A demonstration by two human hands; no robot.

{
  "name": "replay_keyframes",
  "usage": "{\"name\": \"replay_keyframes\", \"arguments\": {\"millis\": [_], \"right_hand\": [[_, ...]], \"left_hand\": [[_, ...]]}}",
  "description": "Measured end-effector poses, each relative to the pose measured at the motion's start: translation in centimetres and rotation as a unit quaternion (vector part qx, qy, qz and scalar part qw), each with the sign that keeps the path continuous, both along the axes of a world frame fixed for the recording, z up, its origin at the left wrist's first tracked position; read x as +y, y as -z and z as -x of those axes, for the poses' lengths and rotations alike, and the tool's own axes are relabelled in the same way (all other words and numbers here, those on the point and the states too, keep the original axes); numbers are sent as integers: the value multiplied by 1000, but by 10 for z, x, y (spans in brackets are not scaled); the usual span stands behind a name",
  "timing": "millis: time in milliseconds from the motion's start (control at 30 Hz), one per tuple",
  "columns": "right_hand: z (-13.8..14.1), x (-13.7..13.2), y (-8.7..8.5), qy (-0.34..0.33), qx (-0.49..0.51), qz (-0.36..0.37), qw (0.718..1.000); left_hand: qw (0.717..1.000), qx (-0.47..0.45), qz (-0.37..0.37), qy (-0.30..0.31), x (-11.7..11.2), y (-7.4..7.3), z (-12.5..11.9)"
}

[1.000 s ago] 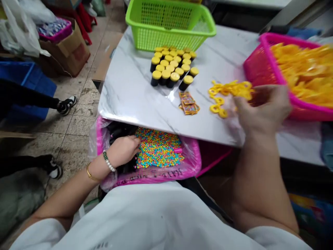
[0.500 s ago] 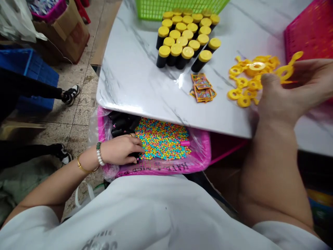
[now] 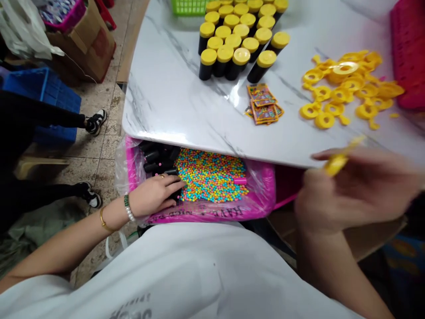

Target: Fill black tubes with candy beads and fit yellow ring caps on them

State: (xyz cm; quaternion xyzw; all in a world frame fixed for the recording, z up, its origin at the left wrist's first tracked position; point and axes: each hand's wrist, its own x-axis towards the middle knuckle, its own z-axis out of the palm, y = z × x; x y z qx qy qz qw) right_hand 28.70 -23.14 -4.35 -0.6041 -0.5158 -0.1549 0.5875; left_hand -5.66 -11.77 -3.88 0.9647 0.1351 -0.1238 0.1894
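My left hand (image 3: 156, 195) reaches into the left part of a pink bin (image 3: 270, 190) lined with clear plastic. Its fingers curl over a black tube (image 3: 178, 195), mostly hidden beneath them. Other black tubes (image 3: 156, 166) lie just beyond, beside many small multicoloured candy balls (image 3: 212, 177). Off the table's front edge on the right, my right hand (image 3: 352, 190), smeared by motion, pinches a yellow plastic ring with a tab (image 3: 337, 164). A loose pile of similar yellow rings (image 3: 341, 93) lies on the table above that hand.
Several black tubes with yellow caps (image 3: 232, 42) stand grouped on the white marbled table (image 3: 166, 102). Small orange printed packets (image 3: 264, 106) are stacked near them. A green basket (image 3: 189, 6) and a red basket (image 3: 408, 53) stand behind. A pink piece (image 3: 240, 181) rests on the candy. Another person's legs (image 3: 43, 115) show at left.
My right hand has drawn back from the pile toward the table's front edge, carrying a yellow ring. More of the pile shows now. My left hand stays in the bin, its fingers slightly shifted.
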Motion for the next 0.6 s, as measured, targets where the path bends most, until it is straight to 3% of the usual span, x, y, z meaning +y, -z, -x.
{"name": "replay_keyframes", "arguments": {"millis": [100,200,300,467,600], "right_hand": [[45,-24,-1,-75,5,81,994],[64,-38,-1,-118,58,203,970],[68,-47,3,-148,96,218,960],[64,-52,10,-120,222,231,940],[74,-54,0,-215,270,242,907]], "left_hand": [[999,-36,-26,2,3,4,12],[998,-28,-55,17,-1,2,15],[997,-9,-69,33,-5,1,14],[997,38,-64,18,-9,-5,7],[992,46,-110,40,-12,-17,-14]]}}
